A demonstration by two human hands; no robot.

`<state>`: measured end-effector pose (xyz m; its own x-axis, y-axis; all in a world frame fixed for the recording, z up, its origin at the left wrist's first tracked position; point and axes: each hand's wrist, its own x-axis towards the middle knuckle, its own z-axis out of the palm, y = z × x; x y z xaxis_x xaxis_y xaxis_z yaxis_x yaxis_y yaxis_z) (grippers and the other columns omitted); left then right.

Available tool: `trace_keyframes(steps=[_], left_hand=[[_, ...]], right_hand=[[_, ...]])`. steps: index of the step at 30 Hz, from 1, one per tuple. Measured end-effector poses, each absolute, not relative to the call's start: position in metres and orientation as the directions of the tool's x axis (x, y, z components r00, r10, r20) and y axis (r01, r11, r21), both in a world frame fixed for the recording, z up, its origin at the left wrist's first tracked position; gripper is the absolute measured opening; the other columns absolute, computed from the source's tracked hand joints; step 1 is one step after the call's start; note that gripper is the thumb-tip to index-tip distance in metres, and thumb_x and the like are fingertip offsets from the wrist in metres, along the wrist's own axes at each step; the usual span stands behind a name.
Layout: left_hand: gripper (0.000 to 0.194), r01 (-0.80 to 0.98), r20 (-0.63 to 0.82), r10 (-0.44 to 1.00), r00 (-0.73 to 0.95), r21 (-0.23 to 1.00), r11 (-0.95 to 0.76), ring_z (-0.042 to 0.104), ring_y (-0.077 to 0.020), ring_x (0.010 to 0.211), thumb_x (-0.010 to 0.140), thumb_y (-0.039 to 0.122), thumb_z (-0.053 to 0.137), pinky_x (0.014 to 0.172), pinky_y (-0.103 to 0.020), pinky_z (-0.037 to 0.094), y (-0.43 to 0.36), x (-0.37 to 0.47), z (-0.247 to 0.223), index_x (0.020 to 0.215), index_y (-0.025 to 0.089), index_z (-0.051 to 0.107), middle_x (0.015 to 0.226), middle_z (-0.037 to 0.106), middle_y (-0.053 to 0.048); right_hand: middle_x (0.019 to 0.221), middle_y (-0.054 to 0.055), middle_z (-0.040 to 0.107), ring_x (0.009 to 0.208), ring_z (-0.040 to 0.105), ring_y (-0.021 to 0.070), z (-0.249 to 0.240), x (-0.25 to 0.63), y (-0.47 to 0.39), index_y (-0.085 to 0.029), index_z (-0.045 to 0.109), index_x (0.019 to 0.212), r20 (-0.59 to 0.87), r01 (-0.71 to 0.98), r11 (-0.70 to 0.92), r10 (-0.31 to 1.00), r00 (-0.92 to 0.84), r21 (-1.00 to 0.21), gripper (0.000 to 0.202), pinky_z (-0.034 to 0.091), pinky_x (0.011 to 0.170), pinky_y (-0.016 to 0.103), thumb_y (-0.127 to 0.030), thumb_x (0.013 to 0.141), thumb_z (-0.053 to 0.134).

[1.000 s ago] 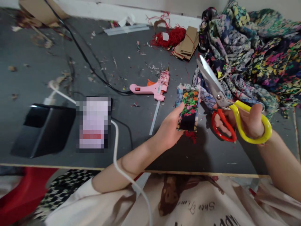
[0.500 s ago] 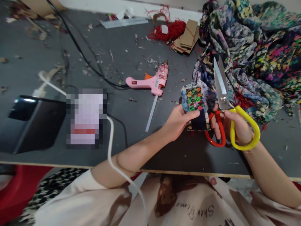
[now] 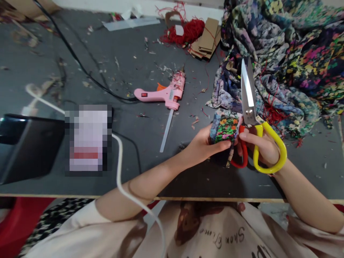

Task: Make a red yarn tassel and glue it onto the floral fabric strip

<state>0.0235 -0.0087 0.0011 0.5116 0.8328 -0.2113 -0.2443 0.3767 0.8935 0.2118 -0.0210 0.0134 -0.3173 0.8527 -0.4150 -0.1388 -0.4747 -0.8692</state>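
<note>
My left hand is closed on a small block wrapped in floral fabric, the thumb pressed across its front. Large scissors with one red and one yellow handle hang on my right hand, blades pointing up and nearly together. The right thumb and fingertips also reach the right side of the fabric-wrapped block; some of those fingers are hidden behind the red handle. Just beyond lies a heap of floral cloth.
A pink glue gun with a clear stick lies left of my hands. Red yarn and cardboard pieces sit at the back. On the left are a blurred-out phone, a dark box-like object and a white cable.
The fabric-wrapped block has tilted and turned in my hands. My right hand, with the scissors, has come closer to it. The whole view has shifted slightly.
</note>
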Motion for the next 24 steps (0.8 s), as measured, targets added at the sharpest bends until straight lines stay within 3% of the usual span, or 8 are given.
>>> trace_keyframes(steps=[4, 9, 24], left_hand=[[0.036, -0.234, -0.181, 0.827, 0.532, 0.907, 0.349, 0.067, -0.0205, 0.099, 0.076, 0.032, 0.075, 0.09, -0.028, 0.05, -0.009, 0.0234, 0.0008, 0.107, 0.016, 0.065, 0.101, 0.072, -0.004], [0.037, -0.183, -0.174, 0.826, 0.536, 0.931, 0.315, 0.064, -0.0207, 0.109, 0.079, 0.029, 0.073, 0.096, -0.027, 0.048, -0.0096, 0.0233, 0.0, 0.113, 0.018, 0.063, 0.113, 0.07, -0.004], [0.046, -0.113, -0.158, 0.795, 0.585, 0.955, 0.273, 0.067, -0.0235, 0.103, 0.076, 0.036, 0.076, 0.092, -0.031, 0.053, -0.0075, 0.0238, -0.0006, 0.113, 0.013, 0.061, 0.108, 0.072, -0.008]], right_hand=[[0.067, -0.007, 0.063, 0.045, 0.058, 0.0113, 0.0122, 0.2074, -0.0194, -0.028, 0.053, 0.1, -0.355, -0.268, -0.396, 0.916, -0.188, -0.878, 0.033, 0.053, 0.043, 0.027, -0.025, 0.073, 0.073], [0.064, -0.008, 0.06, 0.044, 0.058, 0.0109, 0.0161, 0.2057, -0.018, -0.028, 0.051, 0.101, -0.337, -0.285, -0.378, 0.924, -0.183, -0.881, 0.037, 0.052, 0.039, 0.024, -0.024, 0.072, 0.073], [0.069, -0.008, 0.061, 0.047, 0.06, 0.01, 0.0137, 0.2062, -0.0183, -0.029, 0.049, 0.101, -0.285, -0.258, -0.334, 0.935, -0.209, -0.907, 0.04, 0.051, 0.041, 0.024, -0.026, 0.072, 0.077]])
